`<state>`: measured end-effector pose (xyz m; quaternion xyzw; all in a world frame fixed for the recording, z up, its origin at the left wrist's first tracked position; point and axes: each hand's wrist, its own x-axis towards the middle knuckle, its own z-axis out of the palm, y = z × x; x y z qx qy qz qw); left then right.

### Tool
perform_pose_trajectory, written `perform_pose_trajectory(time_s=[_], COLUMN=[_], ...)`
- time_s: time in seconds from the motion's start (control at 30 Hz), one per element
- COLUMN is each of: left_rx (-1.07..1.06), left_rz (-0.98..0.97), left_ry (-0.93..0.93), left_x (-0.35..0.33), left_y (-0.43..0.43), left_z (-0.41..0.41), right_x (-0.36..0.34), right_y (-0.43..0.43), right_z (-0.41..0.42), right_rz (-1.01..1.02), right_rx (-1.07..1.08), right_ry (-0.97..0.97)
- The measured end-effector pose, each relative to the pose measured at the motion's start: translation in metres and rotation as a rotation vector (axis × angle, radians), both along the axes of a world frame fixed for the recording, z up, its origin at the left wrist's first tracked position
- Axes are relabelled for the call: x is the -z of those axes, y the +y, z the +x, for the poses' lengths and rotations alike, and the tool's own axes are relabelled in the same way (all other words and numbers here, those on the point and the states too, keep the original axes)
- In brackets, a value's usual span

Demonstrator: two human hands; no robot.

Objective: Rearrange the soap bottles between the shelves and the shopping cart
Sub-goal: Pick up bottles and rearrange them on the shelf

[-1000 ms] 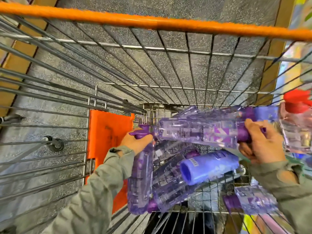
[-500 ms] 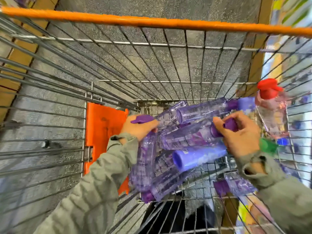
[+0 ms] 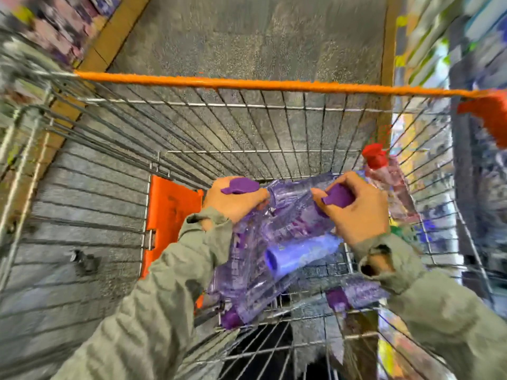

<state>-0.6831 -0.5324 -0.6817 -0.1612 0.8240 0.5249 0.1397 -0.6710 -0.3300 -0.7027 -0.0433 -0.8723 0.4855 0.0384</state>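
Because both of my grips close only around caps, I think the weak place is there. My left grip (image 3: pixel 233 204) is curled around the purple cap (image 3: pixel 240 185) of one clear purple bottle (image 3: pixel 236 259). My right grip (image 3: pixel 356 212) is curled around the cap of a second bottle (image 3: pixel 296 215), which lies across the heap. Both bottles are inside the shopping cart (image 3: pixel 247 84), at its near end. If I lift by the caps alone, a cap may slip from my fingers and the bottle may fall back. The bottles touch and cross each other, so pulling one may drag the lilac bottle (image 3: pixel 299 252) under it. My right grip is just beside the red-capped bottle (image 3: pixel 384 176), which leans at the cart's right wall, and a careless move may knock it over.
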Motion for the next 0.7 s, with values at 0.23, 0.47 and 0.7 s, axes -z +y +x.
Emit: perform_pose_trajectory(time_s=[0.23,0.47,0.7], left_rx=[0.027,0.082,0.079], left_rz=[0.02,0.067,0.122], left_ry=[0.172,0.24,0.381], left_x=[-0.071,-0.149,-0.233], left_y=[0.029,0.06,0.089], left_z=[0.027,0.067,0.115], right_x=[-0.059,-0.144,-0.233], right_y=[0.023,0.049,0.075], right_z=[0.034,0.074,0.128], right_rz=[0.022,0.102,0.059], right_rx=[-0.101,-0.202,-0.177], right_ry=[0.17,0.353,0.412])
